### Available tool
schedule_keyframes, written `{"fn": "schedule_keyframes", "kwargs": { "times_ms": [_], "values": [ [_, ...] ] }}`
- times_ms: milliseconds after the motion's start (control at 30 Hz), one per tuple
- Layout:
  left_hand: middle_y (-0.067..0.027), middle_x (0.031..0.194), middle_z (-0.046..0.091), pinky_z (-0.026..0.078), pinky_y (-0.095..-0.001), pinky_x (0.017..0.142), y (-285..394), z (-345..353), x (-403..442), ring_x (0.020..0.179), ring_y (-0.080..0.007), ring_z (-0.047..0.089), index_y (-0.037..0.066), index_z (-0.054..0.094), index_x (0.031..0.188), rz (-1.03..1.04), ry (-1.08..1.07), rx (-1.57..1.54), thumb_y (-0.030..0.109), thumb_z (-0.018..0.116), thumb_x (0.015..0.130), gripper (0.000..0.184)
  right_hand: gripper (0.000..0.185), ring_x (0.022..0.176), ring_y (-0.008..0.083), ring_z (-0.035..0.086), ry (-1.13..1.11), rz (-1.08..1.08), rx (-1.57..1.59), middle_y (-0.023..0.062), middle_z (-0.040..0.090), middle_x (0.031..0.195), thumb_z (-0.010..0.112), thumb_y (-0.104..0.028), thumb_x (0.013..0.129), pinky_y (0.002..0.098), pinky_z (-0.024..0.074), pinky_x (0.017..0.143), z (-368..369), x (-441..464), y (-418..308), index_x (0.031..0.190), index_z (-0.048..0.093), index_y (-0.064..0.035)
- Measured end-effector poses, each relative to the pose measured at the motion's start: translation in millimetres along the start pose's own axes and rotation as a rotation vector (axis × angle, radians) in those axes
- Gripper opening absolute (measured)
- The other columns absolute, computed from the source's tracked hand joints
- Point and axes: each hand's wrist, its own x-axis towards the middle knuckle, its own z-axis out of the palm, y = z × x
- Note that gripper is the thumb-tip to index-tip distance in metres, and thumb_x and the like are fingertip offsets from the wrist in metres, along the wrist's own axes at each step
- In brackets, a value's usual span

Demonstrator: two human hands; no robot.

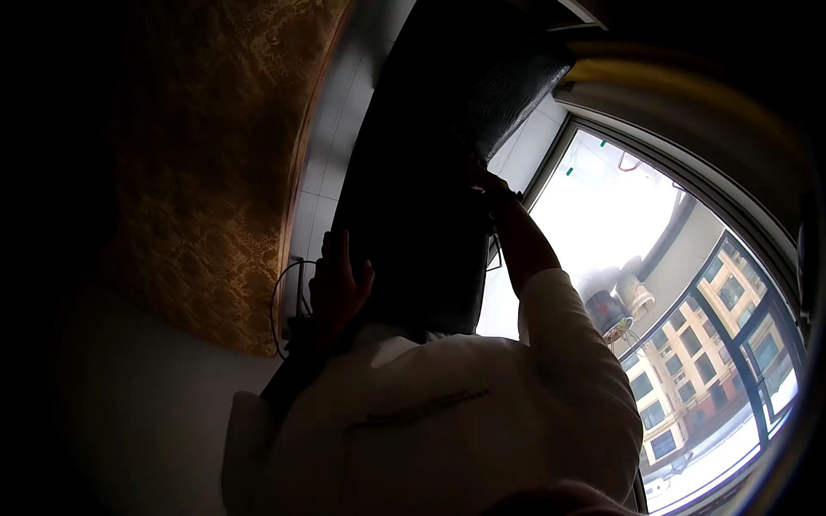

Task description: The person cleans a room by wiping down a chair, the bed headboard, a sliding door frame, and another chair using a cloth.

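A long black piece of furniture (516, 95) with a grained, leather-like surface, perhaps a sofa, stretches away in front of me; most of it is lost in shadow. My left hand (340, 285) is at its left edge, with fingers extended and the thumb apart. Nothing shows in that hand, and I cannot tell whether it touches the black surface. My right hand (487, 179) reaches to the right side of the furniture. Its fingers fade into the dark, so what they touch or hold is hidden. A dark band (508, 196) circles the right wrist.
A brown patterned panel (206, 172) stands along the left, with pale floor tiles (331, 146) beside it. A thin black cable (274, 310) loops near my left hand. At right is a bright window (619, 206), with buckets (635, 294) and a plant beyond the glass.
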Motion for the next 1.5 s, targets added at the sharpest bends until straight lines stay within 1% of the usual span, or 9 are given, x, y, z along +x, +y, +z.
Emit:
{"fn": "schedule_keyframes", "kwargs": {
  "times_ms": [367, 667, 800, 967, 1100, 1300, 1367, 1433, 1500],
  "values": [
    [-0.0368, 0.145, 0.036, 0.057, -0.0539, 0.078, 5, -14, 17, 0.104, -0.0498, 0.062, 0.003, 0.033, 0.147, 0.096, 0.011, -0.005, 0.039, 0.061, 0.089, 0.074, 0.037, 0.103, 0.0399, 0.062, -0.17, 0.641, 0.895, 0.0215, 0.058, 0.111, 0.067, -0.013, 0.084, 0.046, 0.0568, 0.082, 10, -108, -6, 0.118, 0.059, -0.0003],
    [-0.021, 0.134, 0.05, 0.055, -0.0486, 0.085, -28, -61, 47, 0.108, -0.0392, 0.063, 0.007, 0.043, 0.14, 0.238, 0.009, 0.114, 0.042, 0.067, 0.088, 0.067, 0.029, 0.097, 0.0388, 0.066, -0.134, 0.817, 1.421, 0.0209, 0.065, 0.1, 0.065, -0.007, 0.082, 0.0439, 0.0567, 0.08, 70, -94, -44, 0.11, 0.064, 0.0009],
    [-0.0206, 0.133, 0.051, 0.054, -0.0486, 0.088, -36, -63, 53, 0.111, -0.0386, 0.061, 0.008, 0.044, 0.14, 0.339, 0.023, 0.142, 0.042, 0.067, 0.089, 0.066, 0.023, 0.078, 0.0352, 0.07, -0.06, 0.79, 1.188, 0.018, 0.067, 0.078, 0.063, -0.003, 0.077, 0.0402, 0.0557, 0.071, 17, -115, -74, 0.099, 0.07, -0.0016],
    [-0.0213, 0.133, 0.054, 0.052, -0.0499, 0.09, -11, -72, 61, 0.117, -0.039, 0.058, 0.009, 0.044, 0.14, 0.238, -0.034, 0.084, 0.045, 0.066, 0.088, 0.067, 0.017, 0.082, 0.0325, 0.071, -0.024, 0.255, 0.362, 0.0157, 0.071, 0.086, 0.065, -0.009, 0.074, 0.0405, 0.0559, 0.069, -1, -108, -91, 0.089, 0.073, -0.0068],
    [-0.0219, 0.132, 0.055, 0.051, -0.0506, 0.092, 6, -74, 88, 0.115, -0.0404, 0.059, 0.01, 0.046, 0.14, 0.148, -0.069, 0.133, 0.051, 0.065, 0.086, 0.07, 0.009, 0.085, 0.029, 0.072, 0.068, 0.025, 0.06, 0.0102, 0.073, 0.085, 0.068, -0.015, 0.071, 0.0395, 0.0566, 0.067, -30, -145, -122, 0.076, 0.075, -0.0124],
    [-0.0213, 0.123, 0.06, 0.052, -0.0491, 0.09, 26, -89, 112, 0.108, -0.0398, 0.063, 0.01, 0.049, 0.138, 0.189, -0.043, 0.213, 0.057, 0.067, 0.082, 0.075, 0.03, 0.112, 0.0375, 0.064, -0.132, -0.005, 0.28, 0.025, 0.066, 0.116, 0.053, -0.014, 0.085, 0.0458, 0.0524, 0.092, -149, -228, -207, 0.107, 0.068, -0.0025],
    [-0.0207, 0.122, 0.061, 0.052, -0.0497, 0.089, 25, -84, 125, 0.107, -0.0393, 0.063, 0.01, 0.048, 0.139, 0.229, 0.017, 0.154, 0.058, 0.067, 0.08, 0.078, 0.037, 0.089, 0.0417, 0.068, 0.405, -0.165, 0.133, 0.0253, 0.066, 0.105, 0.058, -0.012, 0.085, 0.0478, 0.0565, 0.079, -114, -201, -207, 0.12, 0.062, -0.0013],
    [-0.0229, 0.133, 0.054, 0.048, -0.0509, 0.098, 34, -89, 128, 0.121, -0.0398, 0.056, 0.01, 0.05, 0.138, 0.194, -0.01, 0.053, 0.052, 0.069, 0.081, 0.074, 0.038, 0.092, 0.0427, 0.066, 0.575, -0.168, 0.191, 0.0258, 0.063, 0.112, 0.058, -0.014, 0.086, 0.048, 0.0561, 0.081, -106, -203, -218, 0.123, 0.06, -0.0023],
    [-0.025, 0.146, 0.042, 0.04, -0.0526, 0.107, 45, -93, 130, 0.135, -0.0401, 0.043, 0.012, 0.052, 0.137, 0.5, 0.305, 0.039, 0.043, 0.072, 0.082, 0.066, 0.039, 0.096, 0.0437, 0.064, 0.767, -0.168, 0.256, 0.0262, 0.059, 0.119, 0.059, -0.015, 0.088, 0.0481, 0.0557, 0.082, -110, -201, -227, 0.125, 0.058, -0.0032]
  ]
}}
